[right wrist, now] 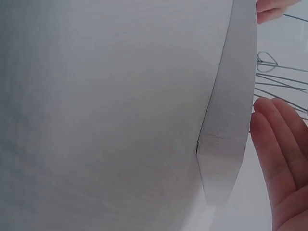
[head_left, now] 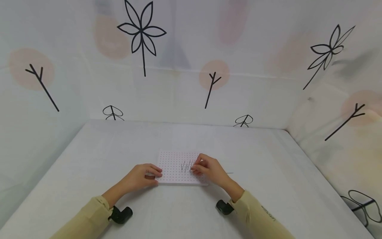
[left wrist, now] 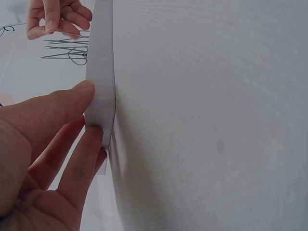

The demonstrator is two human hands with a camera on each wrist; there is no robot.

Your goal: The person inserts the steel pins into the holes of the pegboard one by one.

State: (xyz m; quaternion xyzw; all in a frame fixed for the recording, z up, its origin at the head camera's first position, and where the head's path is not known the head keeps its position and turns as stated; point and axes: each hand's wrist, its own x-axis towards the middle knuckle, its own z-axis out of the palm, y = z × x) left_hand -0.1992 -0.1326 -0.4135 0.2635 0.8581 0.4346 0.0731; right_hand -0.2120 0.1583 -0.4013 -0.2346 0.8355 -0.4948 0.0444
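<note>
A thick white board printed with a grid of small dots lies on the table. Several thin dark rods stand upright or slightly tilted in its right half. My left hand holds the board's left edge near the front corner, the thumb and fingers spread along it in the left wrist view. Over the right part, my right hand pinches a thin rod between thumb and fingertips, close above the board; its fingers mostly cover it in the head view. In the right wrist view, fingers hang beside the board's side.
Another thin dark rod shows on the white table just right of my right hand. Patterned white cloth stands behind the table and at both sides. Dark wrist cameras hang under both sleeves.
</note>
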